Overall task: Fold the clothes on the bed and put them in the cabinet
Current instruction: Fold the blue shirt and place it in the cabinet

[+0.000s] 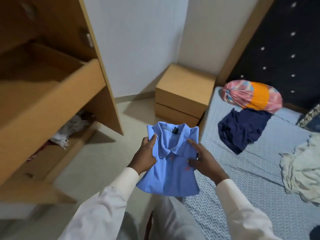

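Two grips hold a folded blue shirt [171, 170] in the air over the floor, just off the near edge of the bed [242, 179], between the bed and the cabinet [103, 75]. The left grip [147, 153] pinches the shirt's left side, thumb on top and fingers beneath. The right grip [206, 160] clasps the right side, forefinger stretched along the cloth, its other fingers hidden. On the bed lie a dark blue garment [242, 129], a crumpled pale cloth [303, 170] and, at the head, a pink and orange bundle [252, 96]. A small chest [185, 94] stands beside the bed's head end. Across from the bed, the cabinet's drawer [52, 104] stands pulled out.
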